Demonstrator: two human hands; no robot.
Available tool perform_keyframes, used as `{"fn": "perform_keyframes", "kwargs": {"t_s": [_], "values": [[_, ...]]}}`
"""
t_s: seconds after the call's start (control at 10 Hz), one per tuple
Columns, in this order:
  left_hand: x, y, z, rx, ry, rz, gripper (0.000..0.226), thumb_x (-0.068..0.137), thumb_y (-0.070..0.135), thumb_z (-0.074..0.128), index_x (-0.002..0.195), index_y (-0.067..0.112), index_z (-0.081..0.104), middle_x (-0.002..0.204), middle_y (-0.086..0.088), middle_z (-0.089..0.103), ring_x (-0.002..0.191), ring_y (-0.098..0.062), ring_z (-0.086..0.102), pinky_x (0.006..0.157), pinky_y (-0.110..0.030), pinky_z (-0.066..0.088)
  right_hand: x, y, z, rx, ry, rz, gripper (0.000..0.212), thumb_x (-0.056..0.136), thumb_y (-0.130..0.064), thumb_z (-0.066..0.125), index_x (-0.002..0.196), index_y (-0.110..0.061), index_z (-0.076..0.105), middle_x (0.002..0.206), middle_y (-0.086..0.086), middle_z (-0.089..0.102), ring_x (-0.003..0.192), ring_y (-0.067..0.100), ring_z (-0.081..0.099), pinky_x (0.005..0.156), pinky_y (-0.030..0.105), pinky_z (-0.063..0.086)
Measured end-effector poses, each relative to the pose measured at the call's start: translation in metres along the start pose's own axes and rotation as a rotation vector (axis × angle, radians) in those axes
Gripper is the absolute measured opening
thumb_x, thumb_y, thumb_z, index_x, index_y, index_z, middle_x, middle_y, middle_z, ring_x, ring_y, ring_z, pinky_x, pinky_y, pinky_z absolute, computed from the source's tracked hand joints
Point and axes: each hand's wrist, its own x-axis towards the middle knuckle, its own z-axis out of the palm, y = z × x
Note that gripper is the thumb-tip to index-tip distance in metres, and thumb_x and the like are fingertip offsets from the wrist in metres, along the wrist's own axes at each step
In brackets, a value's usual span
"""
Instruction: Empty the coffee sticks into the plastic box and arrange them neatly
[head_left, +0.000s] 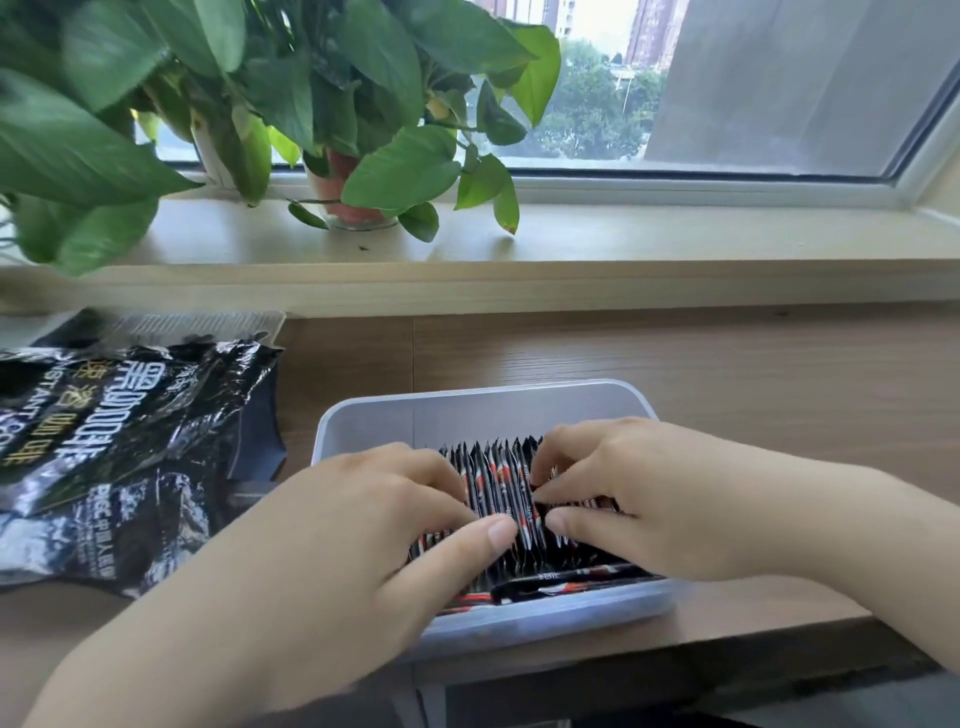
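Already we have the sticks (498, 483) standing in a row in the box (467, 410) near us, the bag (119, 441) slack at left, and our left hand (363, 519) and right hand (639, 499) pinch the row with curled fingers, while a few crosswise strays by the near wall want straightening.

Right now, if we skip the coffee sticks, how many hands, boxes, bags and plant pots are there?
Hands: 2, left hand and right hand, both gripping coffee sticks
Plastic box: 1
Coffee bag: 1
Plant pots: 2, white pot and reddish pot
Total: 6
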Motion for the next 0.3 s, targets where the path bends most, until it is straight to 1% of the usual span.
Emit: {"fn": "perform_keyframes", "kwargs": {"t_s": [0.1,0.2,0.3], "values": [[-0.013,-0.014,0.004,0.148,-0.083,-0.037,0.091,0.077,0.088,-0.010,0.103,0.049,0.067,0.109,0.034,0.058,0.109,0.011,0.048,0.079,-0.013,0.046,0.000,0.001,0.001,0.013,0.037,-0.027,0.036,0.101,-0.044,0.046,0.119,-0.026,0.072,0.128,-0.024,0.054,0.113,-0.003,0.050,0.097,0.015,0.038],[-0.002,-0.021,0.004,0.118,-0.016,-0.036,0.081,0.078,0.091,0.003,0.107,0.050,0.067,0.114,0.039,0.053,0.111,0.017,0.046,0.086,-0.014,0.046,-0.006,0.007,0.004,0.136,0.222,0.006,0.032,0.098,-0.042,0.053,0.121,-0.029,0.071,0.122,-0.024,0.062,0.111,-0.009,0.055,0.098,0.019,0.044],[-0.007,-0.025,0.001,0.020,0.051,-0.021,0.060,0.086,0.081,0.030,0.110,0.044,0.071,0.117,0.038,0.054,0.114,0.014,0.050,0.095,-0.026,0.050,-0.020,0.002,0.010,0.257,0.440,-0.024,0.033,0.094,-0.042,0.057,0.120,-0.028,0.071,0.117,-0.024,0.064,0.108,-0.009,0.058,0.093,0.011,0.043]]}}
